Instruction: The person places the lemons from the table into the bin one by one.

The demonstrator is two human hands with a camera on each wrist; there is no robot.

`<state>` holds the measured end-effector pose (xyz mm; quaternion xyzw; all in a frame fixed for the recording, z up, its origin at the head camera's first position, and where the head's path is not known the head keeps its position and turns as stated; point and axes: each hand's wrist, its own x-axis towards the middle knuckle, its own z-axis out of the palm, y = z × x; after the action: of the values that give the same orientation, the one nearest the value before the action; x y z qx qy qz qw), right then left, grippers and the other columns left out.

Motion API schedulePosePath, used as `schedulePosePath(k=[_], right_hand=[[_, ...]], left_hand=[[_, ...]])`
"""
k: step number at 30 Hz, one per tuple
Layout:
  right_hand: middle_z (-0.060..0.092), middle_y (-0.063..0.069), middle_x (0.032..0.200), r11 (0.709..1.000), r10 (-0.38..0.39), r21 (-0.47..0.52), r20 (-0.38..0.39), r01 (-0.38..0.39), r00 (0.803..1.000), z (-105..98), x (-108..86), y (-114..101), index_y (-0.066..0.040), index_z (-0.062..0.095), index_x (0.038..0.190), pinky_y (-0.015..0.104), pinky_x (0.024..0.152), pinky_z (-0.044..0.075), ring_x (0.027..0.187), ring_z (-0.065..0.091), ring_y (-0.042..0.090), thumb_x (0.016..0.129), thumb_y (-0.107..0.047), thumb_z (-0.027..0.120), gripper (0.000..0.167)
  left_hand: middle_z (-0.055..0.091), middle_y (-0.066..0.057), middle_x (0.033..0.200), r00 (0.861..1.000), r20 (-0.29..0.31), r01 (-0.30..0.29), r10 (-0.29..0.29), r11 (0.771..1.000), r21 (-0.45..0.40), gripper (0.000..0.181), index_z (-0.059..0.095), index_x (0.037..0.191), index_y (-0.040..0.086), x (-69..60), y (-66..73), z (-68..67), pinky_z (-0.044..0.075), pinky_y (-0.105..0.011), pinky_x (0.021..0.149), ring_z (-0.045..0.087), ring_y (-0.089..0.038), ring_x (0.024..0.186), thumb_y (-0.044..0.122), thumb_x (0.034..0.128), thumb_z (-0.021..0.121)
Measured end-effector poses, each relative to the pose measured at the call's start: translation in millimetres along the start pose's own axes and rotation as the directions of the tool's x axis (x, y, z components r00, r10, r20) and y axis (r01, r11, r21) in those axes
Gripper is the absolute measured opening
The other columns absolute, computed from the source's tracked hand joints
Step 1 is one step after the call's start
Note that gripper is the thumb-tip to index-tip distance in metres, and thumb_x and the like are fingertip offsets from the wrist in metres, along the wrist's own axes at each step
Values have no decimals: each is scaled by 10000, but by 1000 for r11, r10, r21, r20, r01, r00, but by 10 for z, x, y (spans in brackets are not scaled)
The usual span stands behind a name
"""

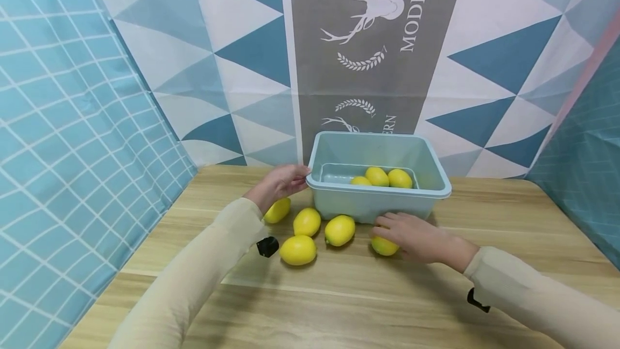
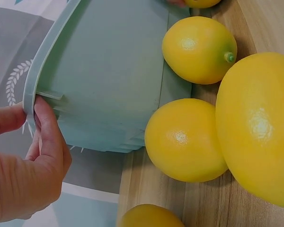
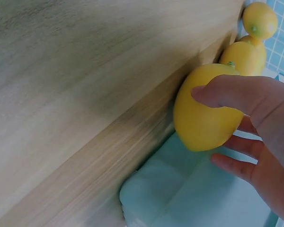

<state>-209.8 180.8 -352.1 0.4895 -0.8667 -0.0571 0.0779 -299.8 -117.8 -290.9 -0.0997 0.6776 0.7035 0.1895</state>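
A light blue-green plastic bin [image 1: 358, 204] stands at the back of the wooden table with 3 lemons visible inside. My left hand [image 1: 277, 185] pinches its left rim between thumb and fingers, clearly seen in the left wrist view, where the bin's wall [image 2: 113, 71] fills the top. At the bin's front right, my right hand [image 1: 416, 237] grips a lemon [image 1: 385, 246]. The right wrist view shows the thumb across this lemon [image 3: 203, 116] and the fingers on its other side, by the bin. Whether it touches the table cannot be told.
Several more lemons lie left of the held one: one in front of the bin [image 1: 340, 230], one by its left corner [image 1: 307, 222], one nearer [image 1: 298, 250] and one beside my left wrist [image 1: 278, 210]. Patterned cloth [image 1: 252, 69] hangs behind the table.
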Motion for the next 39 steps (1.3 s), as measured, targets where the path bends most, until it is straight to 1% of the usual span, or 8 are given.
schedulePosePath(k=[12,16,20,27,30,33,36,39], right_hand=[[601,17,1155,998,-21,55,-27,22,999,66,2,24,-138,581,1200,399,913,543,1030,578,187,718,-66,798,533],[604,-1,1135,996,-17,90,7,16,1000,90,-10,8,-150,581,1185,390,904,544,1015,574,171,716,-51,798,527],[600,-17,1134,992,0,126,47,-6,999,108,-26,-11,-173,576,1175,383,904,541,1013,555,159,718,-14,774,523],[572,-26,1131,987,10,156,98,-26,995,120,-45,-44,-181,552,1191,360,886,546,1002,529,147,713,-19,785,556],[568,-27,1130,988,16,152,118,-34,993,105,-50,-54,-186,548,1192,363,887,548,1009,527,148,716,-31,789,556],[577,-28,1117,990,12,141,114,-28,993,69,-64,-66,-185,556,1181,370,865,553,999,537,153,729,-57,795,526],[587,-36,1103,992,6,124,94,-18,996,18,-76,-73,-190,570,1172,373,849,555,987,543,150,748,-82,788,489],[595,-49,1091,994,-6,106,64,-1,998,-28,-88,-73,-201,581,1168,372,842,551,975,542,139,764,-112,783,460]], left_hand=[[572,-56,945,1000,-1,-7,7,1000,-11,379,502,1303,-49,0,-25,9,560,-128,619,581,-65,678,53,942,553],[576,-78,1010,1000,3,-5,5,1000,-16,371,509,1291,-45,-3,-36,17,561,-130,628,578,-73,698,53,937,562],[590,-40,908,1000,7,-6,6,1000,-14,402,486,1326,-51,-12,-27,20,560,-127,618,580,-64,681,58,945,553],[569,-48,933,1000,4,-13,13,1000,-12,413,474,1342,-54,1,-11,19,557,-124,609,583,-55,663,51,948,541],[574,-30,873,1000,5,-15,15,1000,-10,400,486,1326,-52,4,-13,20,558,-126,609,584,-55,662,50,944,549],[576,-28,865,1000,4,-11,11,1000,-12,384,498,1310,-44,3,-13,17,559,-128,607,585,-58,667,51,942,553],[574,-39,904,1000,-2,-8,8,1000,-13,378,505,1305,-37,4,-14,12,564,-134,623,584,-65,680,59,943,558],[578,-73,1034,1000,-9,-8,8,1000,-14,387,504,1315,-30,14,-20,4,577,-148,729,582,-70,726,67,945,562]])
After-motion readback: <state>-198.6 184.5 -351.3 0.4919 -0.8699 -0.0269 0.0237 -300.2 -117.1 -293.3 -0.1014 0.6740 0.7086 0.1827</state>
